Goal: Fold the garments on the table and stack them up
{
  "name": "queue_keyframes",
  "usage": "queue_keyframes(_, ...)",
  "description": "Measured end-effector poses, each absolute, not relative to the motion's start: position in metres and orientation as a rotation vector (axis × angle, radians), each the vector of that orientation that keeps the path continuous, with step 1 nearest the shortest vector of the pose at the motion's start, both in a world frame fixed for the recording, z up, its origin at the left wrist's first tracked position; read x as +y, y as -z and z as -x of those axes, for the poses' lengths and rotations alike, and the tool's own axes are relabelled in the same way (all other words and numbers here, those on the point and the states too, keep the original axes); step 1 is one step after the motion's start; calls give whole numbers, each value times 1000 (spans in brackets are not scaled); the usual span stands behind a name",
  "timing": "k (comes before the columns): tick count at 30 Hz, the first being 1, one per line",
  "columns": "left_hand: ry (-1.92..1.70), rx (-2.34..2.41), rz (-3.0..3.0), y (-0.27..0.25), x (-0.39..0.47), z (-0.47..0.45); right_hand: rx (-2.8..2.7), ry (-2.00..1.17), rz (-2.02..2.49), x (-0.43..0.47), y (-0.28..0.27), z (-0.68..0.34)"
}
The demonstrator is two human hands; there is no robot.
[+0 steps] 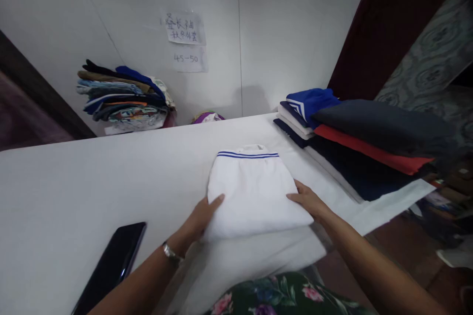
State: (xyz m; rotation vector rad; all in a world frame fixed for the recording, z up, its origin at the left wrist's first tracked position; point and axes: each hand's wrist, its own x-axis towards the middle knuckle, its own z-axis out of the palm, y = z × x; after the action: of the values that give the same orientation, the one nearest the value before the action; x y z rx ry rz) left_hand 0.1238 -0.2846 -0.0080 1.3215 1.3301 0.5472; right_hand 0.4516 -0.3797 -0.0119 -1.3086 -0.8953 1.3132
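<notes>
A folded white garment [254,192] with blue stripes along its far edge lies on the white table [74,192] in front of me. My left hand [202,216] grips its near left edge, thumb on top and fingers under the cloth. My right hand [308,201] holds the right edge the same way. A watch sits on my left wrist.
A black phone [113,263] lies on the table at the near left. A stack of folded clothes [362,138], blue, white, dark and red, sits at the right. Another pile of folded clothes [123,96] rests by the wall with paper labels [185,39].
</notes>
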Motion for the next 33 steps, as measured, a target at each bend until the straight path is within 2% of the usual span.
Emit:
queue_keyframes(2, -538, 1307, -1348, 12, -296, -119, -966, -1328, 1356, -390, 14, -459)
queue_keyframes(5, -481, 1411, -1410, 10, -286, -112, -1074, -1180, 1487, -386, 17, -462)
queue_keyframes(9, -476, 1605, -1585, 0, -240, -117, -1026, -885, 1780, -335, 19, -469)
queue_keyframes(12, -535, 1724, -1712, -4, -208, -131, -982, -778, 1915, -287, 20, -476)
queue_keyframes(17, -484, 1838, -1772, 1, -187, -155, -1047, -664, 1945, -237, 24, -477)
queue_keyframes(25, -386, 1946, -1816, 12, -201, -165, -1256, -412, 1877, -226, 23, -460)
queue_keyframes(33, -369, 1951, -1840, 13, -193, -160, -1272, -405, 1987, -220, 39, -464)
